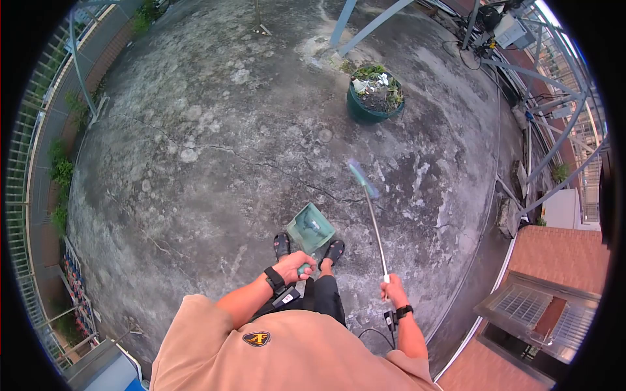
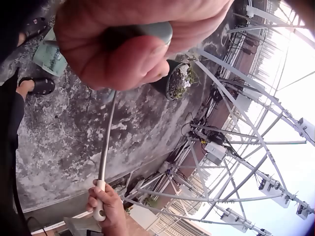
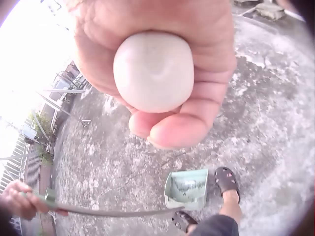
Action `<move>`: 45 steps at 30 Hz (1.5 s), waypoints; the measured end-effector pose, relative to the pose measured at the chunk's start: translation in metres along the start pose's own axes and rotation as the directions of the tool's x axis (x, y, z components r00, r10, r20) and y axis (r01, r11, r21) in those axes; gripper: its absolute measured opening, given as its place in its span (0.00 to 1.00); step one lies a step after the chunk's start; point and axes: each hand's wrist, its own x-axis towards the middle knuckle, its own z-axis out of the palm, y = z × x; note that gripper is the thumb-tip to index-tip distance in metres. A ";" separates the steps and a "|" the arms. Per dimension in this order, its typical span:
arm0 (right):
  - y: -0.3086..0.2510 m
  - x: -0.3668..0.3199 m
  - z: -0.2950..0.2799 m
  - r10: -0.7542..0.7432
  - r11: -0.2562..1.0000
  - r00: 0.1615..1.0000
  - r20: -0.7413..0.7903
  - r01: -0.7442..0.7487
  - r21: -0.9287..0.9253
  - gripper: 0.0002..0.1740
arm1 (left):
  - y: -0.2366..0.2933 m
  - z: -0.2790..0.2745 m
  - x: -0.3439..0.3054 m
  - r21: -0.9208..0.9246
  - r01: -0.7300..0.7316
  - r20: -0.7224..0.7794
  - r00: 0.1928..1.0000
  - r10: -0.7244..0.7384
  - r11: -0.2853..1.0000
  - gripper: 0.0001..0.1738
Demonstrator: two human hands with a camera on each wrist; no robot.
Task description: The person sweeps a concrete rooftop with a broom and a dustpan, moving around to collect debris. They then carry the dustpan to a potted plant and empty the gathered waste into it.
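Head view: the left hand [image 1: 297,266] grips the upright handle of a pale green dustpan [image 1: 300,233], which sits on the stained concrete floor [image 1: 215,195] between the feet. The right hand [image 1: 395,291] grips a broom [image 1: 377,234]; its blurred head lies ahead of the pan and to its right, well apart from it. A green planter [image 1: 365,113] stands farther off, with leaves and pale scraps on its soil.

Left wrist view: the fingers close narrowly round the grey-green handle end [image 2: 161,31]; below, the other hand wraps the broom's white grip [image 2: 100,199].

Right wrist view: the fingers curl round the grip's rounded white end; the pan's open mouth shows some grey debris [image 3: 190,185]. Judged from this, sweeping is partly done: a little material is collected, and the pan has yet to be emptied. How much floor remains to be swept cannot be told.
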 end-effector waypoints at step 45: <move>-0.188 0.204 0.099 -0.087 0.807 0.976 0.198 0.186 -0.561 0.17 | 0.088 -0.040 -0.007 -0.366 -0.238 0.014 0.965 0.261 0.900 0.03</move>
